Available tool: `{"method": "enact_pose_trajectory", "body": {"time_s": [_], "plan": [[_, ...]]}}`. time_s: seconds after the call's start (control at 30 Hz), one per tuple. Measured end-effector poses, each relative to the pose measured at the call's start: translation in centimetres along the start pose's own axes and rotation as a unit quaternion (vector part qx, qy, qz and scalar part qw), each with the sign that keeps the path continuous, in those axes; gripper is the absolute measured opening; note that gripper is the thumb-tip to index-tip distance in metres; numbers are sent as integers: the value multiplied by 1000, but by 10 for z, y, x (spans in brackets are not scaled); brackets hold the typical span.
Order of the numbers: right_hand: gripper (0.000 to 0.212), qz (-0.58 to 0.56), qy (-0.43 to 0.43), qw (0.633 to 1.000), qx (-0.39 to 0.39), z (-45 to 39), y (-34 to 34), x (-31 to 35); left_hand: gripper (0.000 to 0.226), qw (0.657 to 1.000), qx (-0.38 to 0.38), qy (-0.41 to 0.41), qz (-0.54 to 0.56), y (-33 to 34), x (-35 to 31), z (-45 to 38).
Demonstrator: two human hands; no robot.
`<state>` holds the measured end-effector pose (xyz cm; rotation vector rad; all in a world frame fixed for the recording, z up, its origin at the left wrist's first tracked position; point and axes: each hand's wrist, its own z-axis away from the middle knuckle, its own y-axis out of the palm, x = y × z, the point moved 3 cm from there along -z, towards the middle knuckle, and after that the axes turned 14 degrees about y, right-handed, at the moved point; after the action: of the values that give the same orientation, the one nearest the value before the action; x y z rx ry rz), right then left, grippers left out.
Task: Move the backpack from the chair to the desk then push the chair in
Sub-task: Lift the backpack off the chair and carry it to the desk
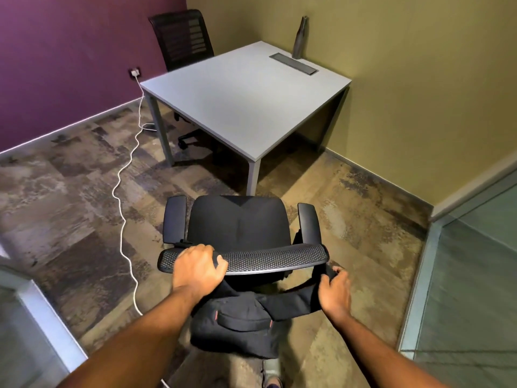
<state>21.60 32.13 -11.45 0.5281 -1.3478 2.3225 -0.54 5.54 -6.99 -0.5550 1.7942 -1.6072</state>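
Observation:
A black office chair (237,222) with armrests stands in front of me, its seat facing the grey desk (246,99). A black backpack (237,326) hangs behind the chair's mesh backrest (268,257), low and close to me. My left hand (198,268) grips the top of the backrest near its left end. My right hand (334,289) is closed on a backpack strap just below the backrest's right end. The strap runs from my hand down to the bag. The chair seat has nothing on it.
A second black chair (181,37) stands at the desk's far left. A grey bottle (299,37) and a cable slot (293,64) sit at the desk's back. A white cable (123,191) trails across the carpet from a wall socket. Glass partitions (461,275) flank both sides.

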Motion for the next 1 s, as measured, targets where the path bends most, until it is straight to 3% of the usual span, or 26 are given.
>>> {"method": "enact_pose_trajectory", "body": {"time_s": [0.23,0.4,0.47,0.63,0.83,1.0], "plan": [[41,186,19,975,124,22,30,7,42,1000,0,13,4,1,0,3],[52,377,-89,920,63,58,69,8,44,1000,-5,24,10,1,4,5],[45,387,-164,904,74,76,92,12,44,999,-4,34,9,1,4,5],[20,347,-284,865,225,113,145,23,47,999,-5,39,14,0,8,3],[47,468,-314,793,232,130,168,8,43,999,-14,45,15,3,13,4],[52,478,-295,802,202,120,153,6,41,998,-9,45,50,3,17,0]]}}
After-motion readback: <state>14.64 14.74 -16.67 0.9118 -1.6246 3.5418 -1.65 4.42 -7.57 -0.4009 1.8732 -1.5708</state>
